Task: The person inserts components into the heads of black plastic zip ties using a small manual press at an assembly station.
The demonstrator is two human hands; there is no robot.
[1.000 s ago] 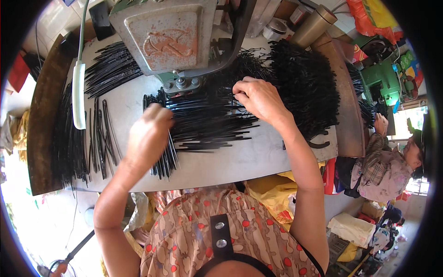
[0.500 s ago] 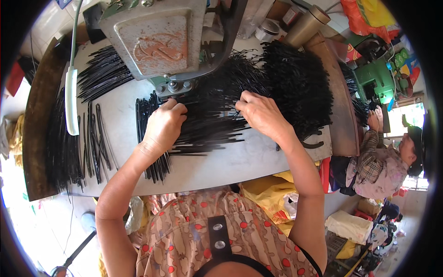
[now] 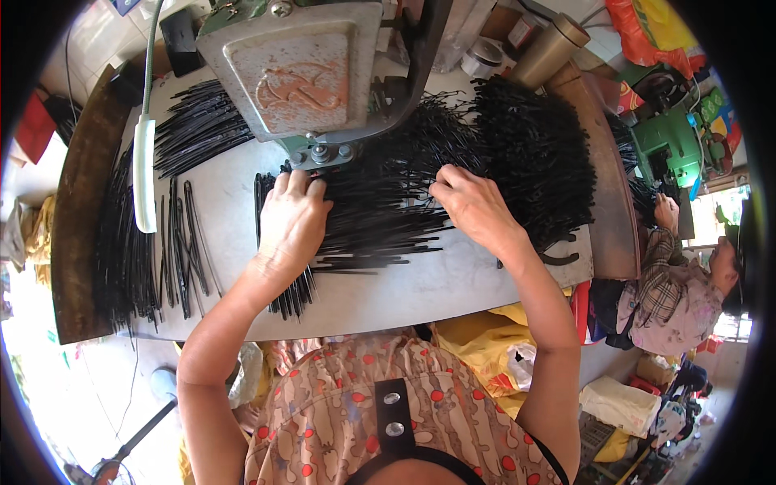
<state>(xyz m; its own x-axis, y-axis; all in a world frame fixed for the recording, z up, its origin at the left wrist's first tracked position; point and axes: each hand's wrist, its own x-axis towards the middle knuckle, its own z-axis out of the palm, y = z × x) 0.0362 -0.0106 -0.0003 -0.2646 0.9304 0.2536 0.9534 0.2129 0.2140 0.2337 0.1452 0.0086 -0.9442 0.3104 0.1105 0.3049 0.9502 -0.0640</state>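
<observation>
Thin black strips lie in a loose pile on the pale worktable, just below the green-and-grey machine head. Close under its bolted foot, my left hand is closed, its fingers curled down at the strips. Whatever its fingertips grip is hidden beneath them. My right hand pinches at the right ends of the strips, thumb and fingers together. Beside and below my left hand lies a neater bundle of black strips, partly covered by it.
A tall heap of black strips stands at the right, by a brown metal guard. More strips lie far left near a white lamp tube. A gold flask stands behind. A co-worker sits at another green machine.
The whole view has shifted slightly, so things appear farther right. The fingers of my left hand have shifted and show more from above. My right hand keeps its pinch among the strips.
</observation>
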